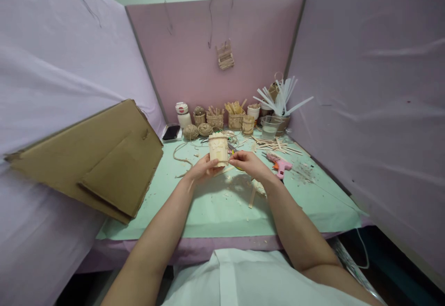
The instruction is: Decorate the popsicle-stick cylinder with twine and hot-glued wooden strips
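Note:
A pale cup made of wooden sticks [218, 149], with a band round its top and raised shapes on its side, stands upright in the air above the table. My left hand [206, 167] grips it from the lower left, thumb across its base. At the cup's lower right edge, the fingers of my right hand [243, 160] are pinched together. Whatever lies between those fingertips is too small to make out. Behind the right hand, partly covered, are what look like scissors [232, 150].
A pink glue gun [282, 166] and loose wooden sticks [276, 144] lie to the right. Twine balls [191, 132], stick-filled baskets [236, 119] and a clear cup [270, 128] line the back. Cardboard [104, 162] leans at left; a phone [171, 132] lies behind it.

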A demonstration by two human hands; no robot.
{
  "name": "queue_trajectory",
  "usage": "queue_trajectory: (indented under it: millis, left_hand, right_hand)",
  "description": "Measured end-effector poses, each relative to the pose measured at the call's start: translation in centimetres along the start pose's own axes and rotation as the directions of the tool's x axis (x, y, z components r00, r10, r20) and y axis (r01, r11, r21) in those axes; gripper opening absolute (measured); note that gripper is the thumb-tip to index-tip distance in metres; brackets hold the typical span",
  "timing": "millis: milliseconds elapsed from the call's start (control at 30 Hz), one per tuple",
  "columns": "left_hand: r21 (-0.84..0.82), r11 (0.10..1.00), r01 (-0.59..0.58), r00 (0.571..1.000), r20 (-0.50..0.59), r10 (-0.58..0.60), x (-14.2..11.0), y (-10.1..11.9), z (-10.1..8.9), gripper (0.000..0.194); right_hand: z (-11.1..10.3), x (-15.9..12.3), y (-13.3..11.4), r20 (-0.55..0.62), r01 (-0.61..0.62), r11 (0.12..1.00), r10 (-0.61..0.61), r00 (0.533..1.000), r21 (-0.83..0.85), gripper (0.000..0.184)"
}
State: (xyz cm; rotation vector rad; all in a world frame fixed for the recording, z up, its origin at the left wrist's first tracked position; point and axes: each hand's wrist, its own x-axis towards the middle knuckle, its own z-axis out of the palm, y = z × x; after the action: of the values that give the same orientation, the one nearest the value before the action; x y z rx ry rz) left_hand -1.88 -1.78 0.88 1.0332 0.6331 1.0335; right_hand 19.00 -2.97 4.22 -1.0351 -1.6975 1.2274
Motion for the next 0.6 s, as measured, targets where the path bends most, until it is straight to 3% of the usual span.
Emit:
queue_trajectory:
  millis: [200,600]
  left_hand:
    - [-0.022,1.0,0.0,1.0,0.005,0.0,-0.13,0.09,-0.12,0.059]
    - [-0.015,0.999,0.042,0.998,0.053,-0.041,-0.55,0.6,0.84,0.061]
  right_hand:
    - [-0.26,-0.09,0.1,-0.032,-0.027,0.998,0.025,0.999,-0.05,0.041]
    - [-0.12,0.15,0.28,0.037,-0.039,0.999,0.038,0.999,0.01,0.048]
